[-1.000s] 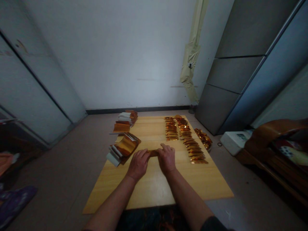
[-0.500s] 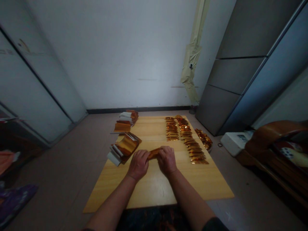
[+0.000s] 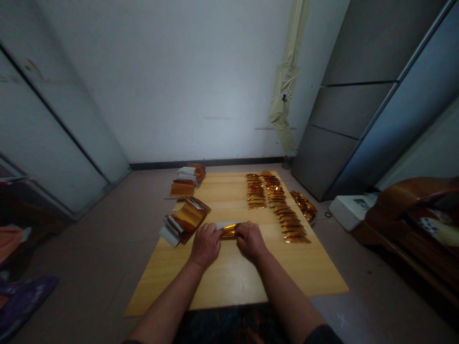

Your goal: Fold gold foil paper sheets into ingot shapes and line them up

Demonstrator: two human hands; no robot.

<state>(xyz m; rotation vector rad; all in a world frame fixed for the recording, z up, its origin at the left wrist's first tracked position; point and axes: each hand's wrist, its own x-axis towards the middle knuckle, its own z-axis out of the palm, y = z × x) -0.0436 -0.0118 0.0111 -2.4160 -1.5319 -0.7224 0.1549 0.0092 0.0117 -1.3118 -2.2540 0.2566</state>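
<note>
The left hand (image 3: 205, 246) and the right hand (image 3: 250, 241) sit close together, one on each end of a gold foil packet (image 3: 228, 232) and clamping it between them. The packet lies low over the wooden board (image 3: 229, 282), with a white strip showing along its far edge. Just beyond the left hand, a curved bundle of gold and white packets (image 3: 186, 219) rests on the board, and a smaller bundle (image 3: 188, 179) lies further away at the board's far left corner. To the right of the right hand, two rows of gold packets (image 3: 256, 191) run up the board, the nearer row ending just beside that hand. A heap of gold foil (image 3: 304, 207) sits at the board's right edge. Past the board stands a grey metal cabinet (image 3: 322, 157).
</note>
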